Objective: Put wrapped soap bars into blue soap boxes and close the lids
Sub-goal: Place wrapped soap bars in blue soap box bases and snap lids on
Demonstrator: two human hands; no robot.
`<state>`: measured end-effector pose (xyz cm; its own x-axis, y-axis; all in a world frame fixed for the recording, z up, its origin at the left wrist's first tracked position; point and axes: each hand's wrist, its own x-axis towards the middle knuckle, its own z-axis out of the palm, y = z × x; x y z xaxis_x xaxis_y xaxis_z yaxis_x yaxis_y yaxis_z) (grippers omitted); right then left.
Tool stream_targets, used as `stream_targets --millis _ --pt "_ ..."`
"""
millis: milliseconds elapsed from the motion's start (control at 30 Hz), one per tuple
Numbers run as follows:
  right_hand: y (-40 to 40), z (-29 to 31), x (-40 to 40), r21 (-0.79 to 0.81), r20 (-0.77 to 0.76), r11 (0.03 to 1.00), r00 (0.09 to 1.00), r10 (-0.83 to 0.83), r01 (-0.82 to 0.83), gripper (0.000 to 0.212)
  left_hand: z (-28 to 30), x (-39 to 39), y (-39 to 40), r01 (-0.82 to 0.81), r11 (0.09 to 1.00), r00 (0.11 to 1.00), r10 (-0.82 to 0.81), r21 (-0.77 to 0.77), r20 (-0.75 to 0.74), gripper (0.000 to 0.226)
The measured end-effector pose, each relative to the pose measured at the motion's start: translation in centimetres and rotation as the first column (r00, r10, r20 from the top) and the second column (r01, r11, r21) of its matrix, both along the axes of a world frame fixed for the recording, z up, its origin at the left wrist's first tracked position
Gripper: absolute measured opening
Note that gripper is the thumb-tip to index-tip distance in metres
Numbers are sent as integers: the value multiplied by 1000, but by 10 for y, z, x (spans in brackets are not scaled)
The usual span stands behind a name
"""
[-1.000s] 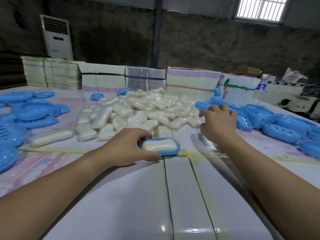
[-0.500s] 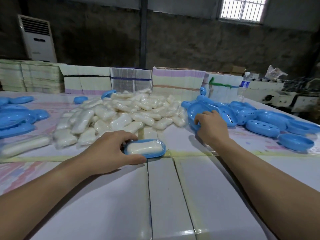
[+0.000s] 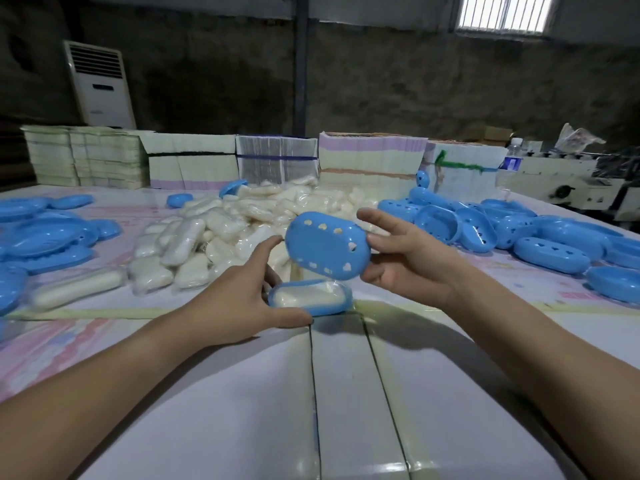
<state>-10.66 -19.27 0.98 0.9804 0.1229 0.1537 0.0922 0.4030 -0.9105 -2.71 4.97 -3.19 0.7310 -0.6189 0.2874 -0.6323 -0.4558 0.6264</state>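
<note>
Left hand: the left hand [image 3: 239, 306] was down on the table [image 3: 346, 393], thumb and fingers curled round the near and far sides of the soap box base [image 3: 311, 299], pinning it in place.
Soap box base: blue, sitting flat on the white table top right in the middle, a wrapped soap bar [image 3: 308, 296] already lying inside it, no lid on yet.
Right hand: the right hand [image 3: 405, 258] was up in the air just above and right of the base, pinching the blue lid [image 3: 327, 245] by its right end, index finger sticking out over the top.
Lid: tilted, dome side facing the camera, ring of little cut-out holes showing, hovering over the base, not touching it as far as I could see.
Soap pile: big heap of wrapped soap bars [image 3: 221, 230] behind the hands, centre-left.
Spare shells: loads of blue box halves [image 3: 519, 233] piled on the right, more blue pieces [image 3: 45, 237] on the left.
Back edge: stacks of flat cartons [image 3: 277, 161] along the far side of the table, a water bottle [image 3: 512, 161] off right.
</note>
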Motion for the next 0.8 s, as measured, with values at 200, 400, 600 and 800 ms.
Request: stream_targets --millis 200,400,600,800 --pt "9 -11 7 -190 -160 976 977 -141 110 30 -1 2 1 41 999 998 -40 -4 47 111" --pt "8 -18 10 -883 346 239 905 -245 403 19 -2 4 2 47 998 997 -49 37 63 87" --pt "9 -14 5 -940 272 197 961 -58 278 30 -2 6 2 45 999 997 -46 25 55 82" --pt "9 -16 6 -916 347 217 938 3 338 48 1 9 5 78 996 997 -78 40 9 78"
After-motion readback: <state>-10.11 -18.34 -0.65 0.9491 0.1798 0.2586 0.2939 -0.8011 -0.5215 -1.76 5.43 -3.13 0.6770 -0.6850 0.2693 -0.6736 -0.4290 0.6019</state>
